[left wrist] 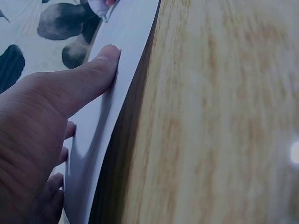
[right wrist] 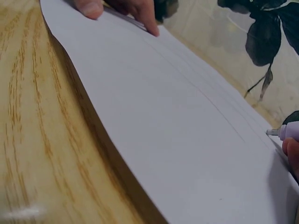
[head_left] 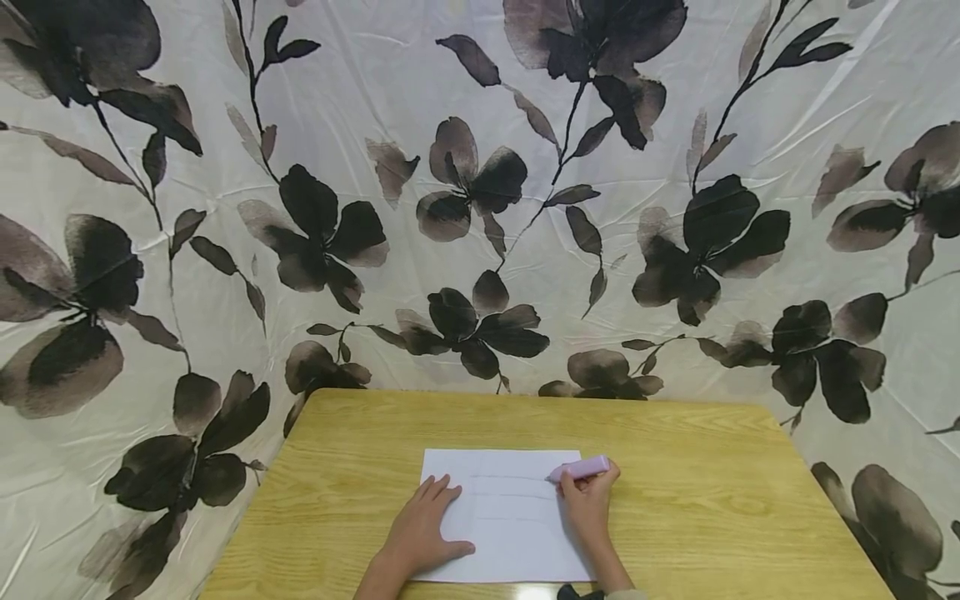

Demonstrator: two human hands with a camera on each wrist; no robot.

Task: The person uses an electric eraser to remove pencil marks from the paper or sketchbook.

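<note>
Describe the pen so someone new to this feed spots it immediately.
Find the yellow wooden table, then the white sheet lying on it. Near the sheet's upper right corner in the head view, the right hand holds the pen, its tip pointing left. Its chunky lilac barrel sets it apart from the white sheet and yellow table.

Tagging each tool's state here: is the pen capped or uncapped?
Uncapped: in the right wrist view, the pen ends in a narrow bare tip over the paper, with no cap covering it.
</note>
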